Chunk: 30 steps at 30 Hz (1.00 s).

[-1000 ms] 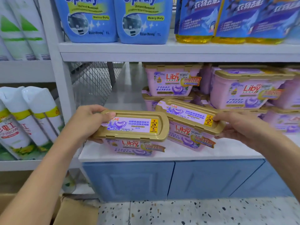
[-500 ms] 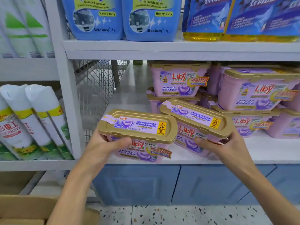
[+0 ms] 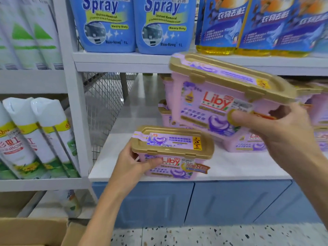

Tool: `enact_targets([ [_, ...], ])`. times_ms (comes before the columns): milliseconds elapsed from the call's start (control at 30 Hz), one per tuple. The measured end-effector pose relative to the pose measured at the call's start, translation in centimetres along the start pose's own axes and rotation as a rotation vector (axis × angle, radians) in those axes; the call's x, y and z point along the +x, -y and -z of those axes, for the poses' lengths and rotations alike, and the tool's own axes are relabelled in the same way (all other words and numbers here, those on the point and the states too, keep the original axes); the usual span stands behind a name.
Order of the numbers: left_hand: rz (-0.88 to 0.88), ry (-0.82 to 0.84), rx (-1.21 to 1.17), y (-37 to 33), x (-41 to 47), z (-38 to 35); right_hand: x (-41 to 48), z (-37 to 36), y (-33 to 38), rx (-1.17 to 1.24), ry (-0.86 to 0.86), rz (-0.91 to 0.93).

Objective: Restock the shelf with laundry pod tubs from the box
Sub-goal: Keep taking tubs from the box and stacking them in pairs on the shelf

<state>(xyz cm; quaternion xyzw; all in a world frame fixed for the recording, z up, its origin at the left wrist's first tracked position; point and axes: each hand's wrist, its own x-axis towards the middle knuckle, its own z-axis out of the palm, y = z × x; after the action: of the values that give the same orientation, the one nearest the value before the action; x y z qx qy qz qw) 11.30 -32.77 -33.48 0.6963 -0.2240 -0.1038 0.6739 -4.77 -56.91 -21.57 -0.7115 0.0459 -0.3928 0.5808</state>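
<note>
Two pink Liby laundry pod tubs with gold lids are in my hands. My left hand (image 3: 132,166) grips the left end of one tub (image 3: 174,153), which rests near the front edge of the white shelf (image 3: 230,167). My right hand (image 3: 284,135) holds the second tub (image 3: 221,102) raised and tilted above the shelf, in front of the stacked tubs (image 3: 246,144) at the back right. The cardboard box (image 3: 33,231) shows at the bottom left; its inside is hidden.
Blue spray jugs (image 3: 134,23) and yellow detergent bottles (image 3: 252,25) stand on the shelf above. White aerosol cans (image 3: 35,137) fill the left bay. A wire mesh divider (image 3: 104,102) bounds the shelf's left side, with bare shelf behind the left tub. Blue cabinet doors (image 3: 195,201) sit below.
My right hand has lifted its tub up and to the right, above the stacked tubs' lower row. The left tub has settled onto the shelf, still gripped.
</note>
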Motion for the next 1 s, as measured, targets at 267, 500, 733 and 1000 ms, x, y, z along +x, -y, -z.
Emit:
enact_targets([
  [267,-0.017,-0.004,-0.014,0.3,0.0,-2.4,0.3,-3.1,-2.1,-0.026,0.19,-0.159],
  [500,-0.035,-0.007,-0.02,0.5,-0.1,-3.1,-1.4,-3.5,-3.7,-0.022,0.109,-0.172],
  [733,-0.07,-0.005,-0.045,0.6,0.3,-5.1,-6.9,-4.5,-9.6,-0.111,-0.009,-0.239],
  [1000,-0.105,-0.002,-0.053,1.4,3.0,-6.0,-3.9,-5.2,-13.1,-0.151,0.006,-0.171],
])
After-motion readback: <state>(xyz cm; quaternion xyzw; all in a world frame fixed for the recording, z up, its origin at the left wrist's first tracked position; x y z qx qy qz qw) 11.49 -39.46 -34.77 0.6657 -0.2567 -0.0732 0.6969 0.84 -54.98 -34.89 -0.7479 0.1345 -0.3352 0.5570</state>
